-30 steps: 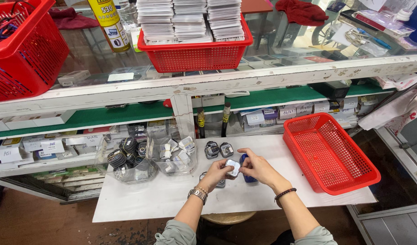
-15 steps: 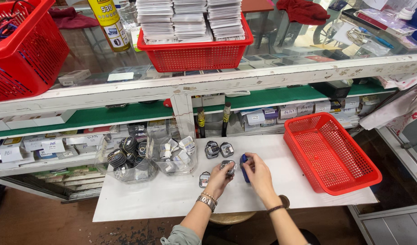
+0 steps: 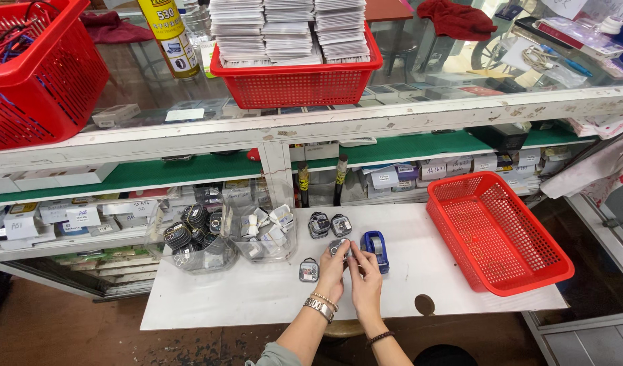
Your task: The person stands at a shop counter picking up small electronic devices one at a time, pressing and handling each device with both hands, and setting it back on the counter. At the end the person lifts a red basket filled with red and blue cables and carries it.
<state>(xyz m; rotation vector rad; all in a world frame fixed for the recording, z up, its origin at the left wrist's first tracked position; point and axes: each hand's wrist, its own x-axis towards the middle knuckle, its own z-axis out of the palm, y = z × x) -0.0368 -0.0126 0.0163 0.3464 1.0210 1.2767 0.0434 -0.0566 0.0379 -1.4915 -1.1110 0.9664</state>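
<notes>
Both my hands meet at the middle of a white work table [image 3: 257, 291]. My left hand [image 3: 332, 271], with a metal bracelet at the wrist, pinches a small grey square part [image 3: 338, 247]. My right hand [image 3: 366, 279] touches the same part with its fingertips, right beside a blue tape dispenser [image 3: 375, 248]. Another small grey part [image 3: 309, 271] lies just left of my left hand. Two more parts [image 3: 328, 224] lie side by side further back.
Two clear plastic bags [image 3: 220, 230] of small parts stand at the table's left rear. An empty red basket [image 3: 494, 230] sits at the right end. A hole [image 3: 425, 304] shows near the front edge. Shelves of boxes and red baskets rise behind.
My right hand has set the blue tape dispenser down on the table and now joins the left on the small grey part. Both hands have moved slightly back.
</notes>
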